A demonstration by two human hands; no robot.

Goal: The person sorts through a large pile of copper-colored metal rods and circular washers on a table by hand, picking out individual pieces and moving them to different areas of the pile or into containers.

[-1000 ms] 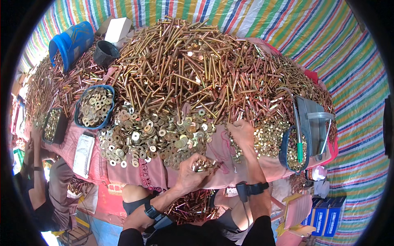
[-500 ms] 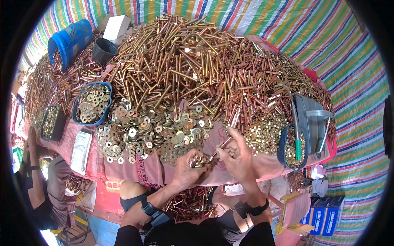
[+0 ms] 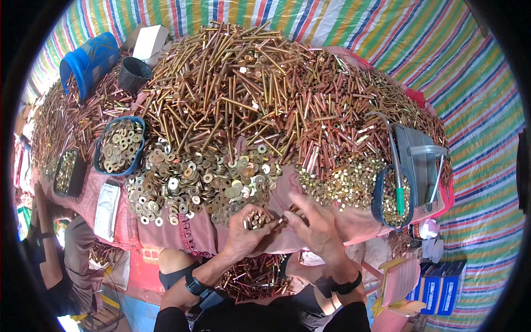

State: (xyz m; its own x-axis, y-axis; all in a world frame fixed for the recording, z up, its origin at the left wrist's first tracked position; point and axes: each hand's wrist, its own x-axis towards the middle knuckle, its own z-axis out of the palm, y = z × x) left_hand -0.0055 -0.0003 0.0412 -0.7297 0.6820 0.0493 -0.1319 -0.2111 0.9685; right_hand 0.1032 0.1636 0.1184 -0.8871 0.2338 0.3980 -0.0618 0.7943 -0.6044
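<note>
My left hand (image 3: 243,235) is closed round a bundle of brass-coloured bolts (image 3: 258,220), their ends facing up. Just to its right, my right hand (image 3: 321,231) has thumb and fingers curled about a short copper-coloured metal rod, apparently a bolt (image 3: 281,223), mostly hidden by the fingers. The two hands almost meet at the near edge of the cloth-covered table. Beyond my left hand spreads a heap of flat washers (image 3: 215,182). Small nuts (image 3: 348,185) lie in a pile beyond my right hand.
A big mound of bolts and tubes (image 3: 238,94) fills the back. Left stand a washer tub (image 3: 97,160), a blue bucket (image 3: 91,61) and a black pot (image 3: 134,74). A nut tub (image 3: 377,207) and grey bin (image 3: 423,144) stand right. Another person's arm (image 3: 47,238) shows far left.
My right hand has turned and lowered, and the rod in it, plainly seen before, is now mostly covered. My left hand has shifted slightly left, showing more bolt ends.
</note>
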